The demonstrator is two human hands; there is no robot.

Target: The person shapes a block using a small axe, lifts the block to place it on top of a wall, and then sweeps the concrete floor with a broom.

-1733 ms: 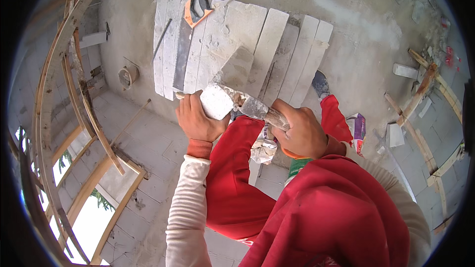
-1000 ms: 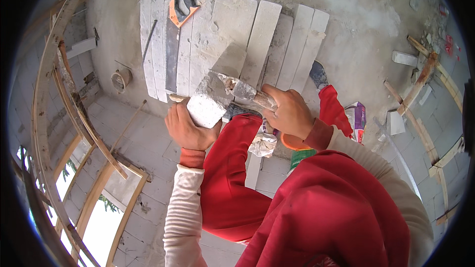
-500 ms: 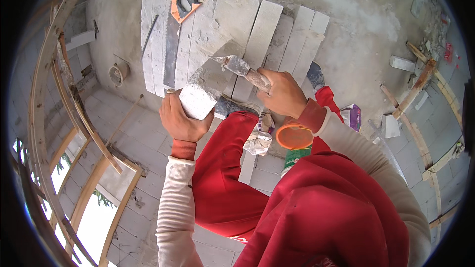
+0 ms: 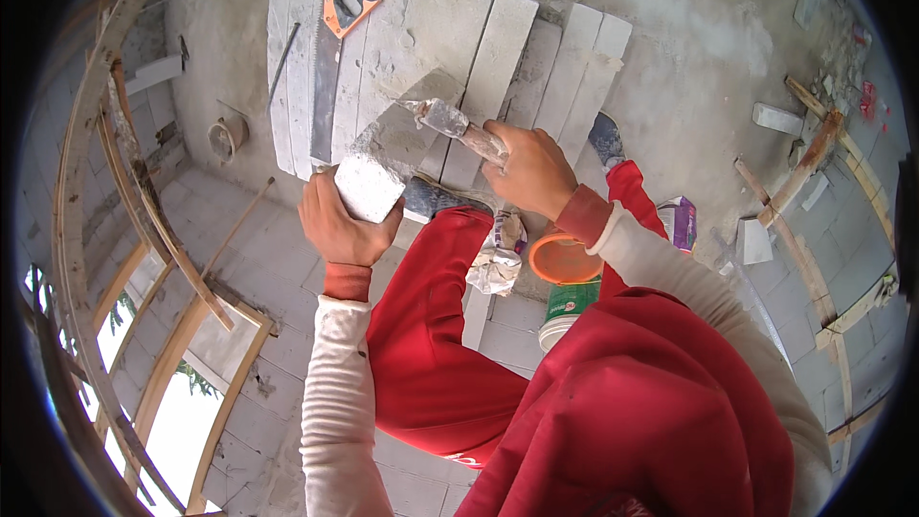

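My left hand (image 4: 347,227) is wrapped round the near end of a pale block piece (image 4: 371,182), holding it up in front of me. In my right hand (image 4: 532,170) is a trowel (image 4: 445,119), gripped by its worn, mortar-stained handle. The trowel's neck reaches left to the block's far part. Its grey blade blends with the grey there, so I cannot tell exactly where it touches. Beyond both hands lie several long pale slabs (image 4: 445,24), side by side on the floor. A handsaw (image 4: 349,5) with an orange and black handle rests on them.
A thin dark rod (image 4: 283,62) lies left of the saw. By my legs stand an orange-rimmed bucket (image 4: 565,259), a green and white tub (image 4: 571,299) and a crumpled bag (image 4: 496,268). A round pail (image 4: 228,138) sits farther left. Wooden frames (image 4: 158,191) line the left side; timber pieces (image 4: 802,168) stand right.
The whole view has shifted slightly. My right hand and the trowel have moved a little to the left along the block. My left hand keeps its hold.
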